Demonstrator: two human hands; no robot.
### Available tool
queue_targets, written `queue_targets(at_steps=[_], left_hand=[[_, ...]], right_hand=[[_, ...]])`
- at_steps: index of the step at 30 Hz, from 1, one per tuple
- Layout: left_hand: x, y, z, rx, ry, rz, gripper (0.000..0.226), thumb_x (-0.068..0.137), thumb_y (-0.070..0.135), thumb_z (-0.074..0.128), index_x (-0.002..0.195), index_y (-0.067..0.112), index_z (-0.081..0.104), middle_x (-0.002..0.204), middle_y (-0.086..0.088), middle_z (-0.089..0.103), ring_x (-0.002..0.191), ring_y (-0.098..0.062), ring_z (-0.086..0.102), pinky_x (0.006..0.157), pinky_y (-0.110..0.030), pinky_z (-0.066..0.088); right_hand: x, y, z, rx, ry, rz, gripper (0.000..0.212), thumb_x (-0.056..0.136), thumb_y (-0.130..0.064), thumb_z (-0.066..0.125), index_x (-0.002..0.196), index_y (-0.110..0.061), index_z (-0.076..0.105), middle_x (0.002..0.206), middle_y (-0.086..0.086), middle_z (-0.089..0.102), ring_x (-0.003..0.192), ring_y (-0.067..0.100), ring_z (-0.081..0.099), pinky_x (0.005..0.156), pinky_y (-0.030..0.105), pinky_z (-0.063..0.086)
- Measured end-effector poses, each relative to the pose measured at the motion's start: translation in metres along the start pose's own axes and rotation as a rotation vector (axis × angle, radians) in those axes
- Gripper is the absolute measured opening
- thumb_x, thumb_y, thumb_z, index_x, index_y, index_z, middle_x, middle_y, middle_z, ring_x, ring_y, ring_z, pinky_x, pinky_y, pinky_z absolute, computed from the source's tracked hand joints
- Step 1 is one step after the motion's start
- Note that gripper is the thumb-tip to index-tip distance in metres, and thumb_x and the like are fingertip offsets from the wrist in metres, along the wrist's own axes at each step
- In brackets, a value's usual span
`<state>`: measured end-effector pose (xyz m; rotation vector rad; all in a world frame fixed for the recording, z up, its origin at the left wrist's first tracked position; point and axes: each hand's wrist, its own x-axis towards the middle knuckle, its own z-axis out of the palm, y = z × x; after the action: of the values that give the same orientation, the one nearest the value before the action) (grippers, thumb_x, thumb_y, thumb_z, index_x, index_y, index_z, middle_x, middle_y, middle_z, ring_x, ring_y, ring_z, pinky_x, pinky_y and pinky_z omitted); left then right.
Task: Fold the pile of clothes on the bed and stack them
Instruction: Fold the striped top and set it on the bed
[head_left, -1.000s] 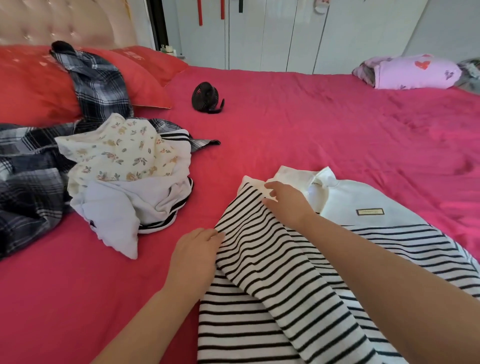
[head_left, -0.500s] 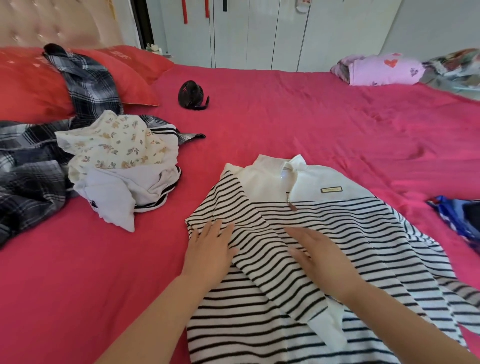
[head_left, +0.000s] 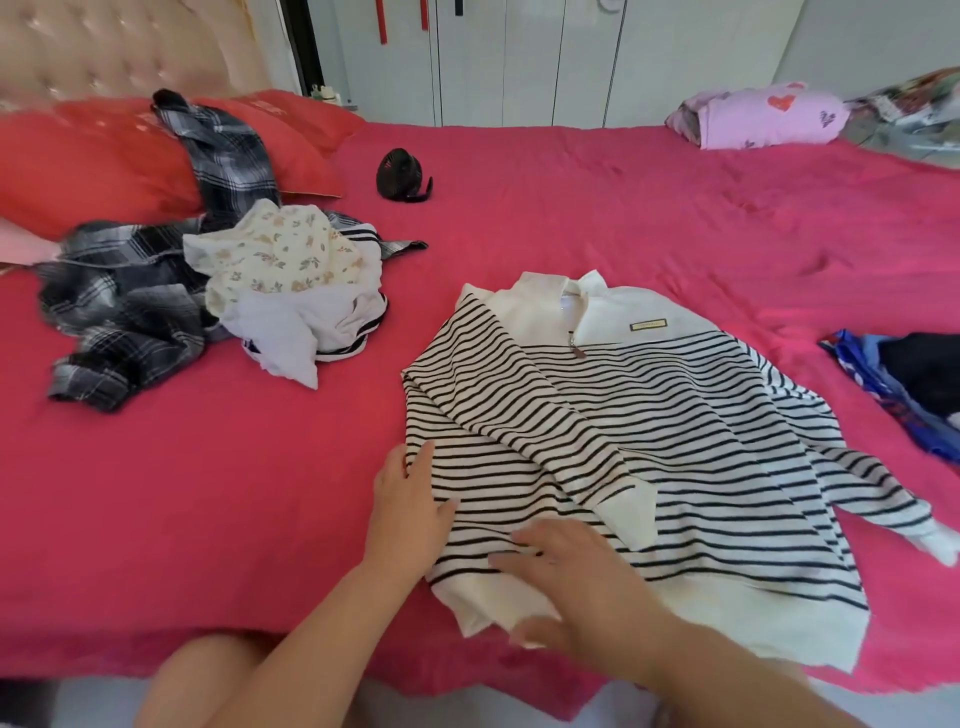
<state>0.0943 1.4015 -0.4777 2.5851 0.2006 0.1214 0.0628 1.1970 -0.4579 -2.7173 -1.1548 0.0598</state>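
one sweater (head_left: 649, 415), left hand (head_left: 410, 512), right hand (head_left: 576, 579)

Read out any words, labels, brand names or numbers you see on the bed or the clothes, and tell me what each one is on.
Nothing here is legible.
Gold label on the striped sweater: lettering too small to read.
Red pillow: pale marks, too blurred to read.
Pink cloth: hearts and dark marks, no readable words.
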Motion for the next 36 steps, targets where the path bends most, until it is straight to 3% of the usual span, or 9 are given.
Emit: queue_targets(at_steps=[2,5,8,13,18,24,27,30,36], left_hand=[[-0.011,0.002,0.002,-0.145,0.037,-0.052,0.074,0.084,0.022,0.064,0.146,0.014,0.023,0.138,-0.011,0.037,0.124,-0.024,0.035,0.101,-0.024,0.028],[-0.022,0.006,0.005,-0.289,0.019,-0.106,0.075,0.083,0.017,0.065,0.145,0.015,0.023,0.133,-0.010,0.043,0.115,-0.021,0.041,0.086,-0.015,0.027],[-0.029,0.010,0.004,-0.227,-0.030,-0.086,0.072,0.086,0.013,0.062,0.146,0.017,0.023,0.131,-0.012,0.039,0.111,-0.021,0.045,0.084,-0.015,0.030],[-0.024,0.003,-0.021,0.083,0.013,0.056,0.055,0.092,0.019,0.052,0.143,0.020,0.031,0.134,-0.007,0.033,0.112,-0.024,0.049,0.086,-0.032,0.042],[-0.036,-0.011,-0.020,0.369,-0.098,0.053,0.051,0.094,0.036,0.045,0.142,0.025,0.030,0.144,-0.004,0.024,0.126,-0.024,0.031,0.096,-0.035,0.039],[-0.043,-0.005,-0.002,0.441,-0.196,0.205,0.068,0.094,0.055,0.033,0.149,0.032,0.000,0.158,-0.001,-0.006,0.145,-0.023,-0.005,0.116,-0.041,0.003],[-0.035,0.005,-0.002,0.530,-0.465,0.104,0.073,0.091,0.059,0.035,0.149,0.028,0.005,0.158,-0.005,0.002,0.144,-0.027,0.002,0.116,-0.046,0.004],[-0.018,0.029,-0.009,0.521,-0.306,0.159,0.058,0.092,0.054,0.038,0.142,0.025,0.031,0.149,-0.005,0.028,0.136,-0.025,0.026,0.113,-0.044,0.019],[0.019,0.077,0.009,0.393,-0.181,0.404,0.061,0.096,0.044,0.038,0.148,0.026,0.012,0.156,-0.005,0.010,0.142,-0.023,0.012,0.115,-0.037,0.019]], right_hand=[[-0.008,-0.016,0.015,-0.037,-0.107,0.015,0.075,0.068,-0.062,0.061,0.135,-0.041,0.037,0.141,0.000,0.042,0.134,0.019,0.036,0.112,0.040,0.023],[-0.006,-0.028,0.015,-0.168,-0.058,0.134,0.073,0.066,-0.051,0.071,0.132,-0.043,0.042,0.138,-0.003,0.048,0.128,0.016,0.045,0.106,0.032,0.036],[-0.005,-0.023,0.019,0.048,-0.018,0.137,0.053,0.087,-0.027,0.046,0.138,-0.039,0.035,0.147,-0.007,0.035,0.135,0.012,0.029,0.111,0.026,0.021],[-0.007,-0.033,0.015,0.096,0.153,0.091,0.047,0.088,-0.055,0.030,0.108,-0.034,0.067,0.123,-0.006,0.062,0.115,0.014,0.056,0.098,0.029,0.044],[-0.011,-0.043,0.029,0.076,-0.096,0.075,0.065,0.082,-0.061,0.015,0.115,-0.030,0.062,0.123,-0.006,0.057,0.123,0.015,0.044,0.100,0.029,0.035],[0.005,-0.011,0.006,0.143,0.288,0.266,0.041,0.094,-0.045,0.042,0.131,-0.031,0.051,0.140,0.000,0.048,0.130,0.018,0.041,0.108,0.032,0.031],[0.003,0.022,0.005,0.027,0.087,0.454,0.051,0.097,-0.050,0.029,0.145,-0.039,0.019,0.157,-0.004,0.010,0.145,0.019,0.005,0.117,0.038,0.009],[-0.008,0.041,0.012,-0.008,-0.248,0.490,0.058,0.097,-0.049,0.030,0.147,-0.040,0.003,0.158,-0.007,-0.007,0.145,0.022,-0.007,0.117,0.045,0.004],[-0.011,0.058,-0.012,0.103,0.177,0.412,0.040,0.095,-0.037,0.043,0.135,-0.030,0.046,0.137,-0.010,0.049,0.127,0.011,0.042,0.106,0.026,0.033]])
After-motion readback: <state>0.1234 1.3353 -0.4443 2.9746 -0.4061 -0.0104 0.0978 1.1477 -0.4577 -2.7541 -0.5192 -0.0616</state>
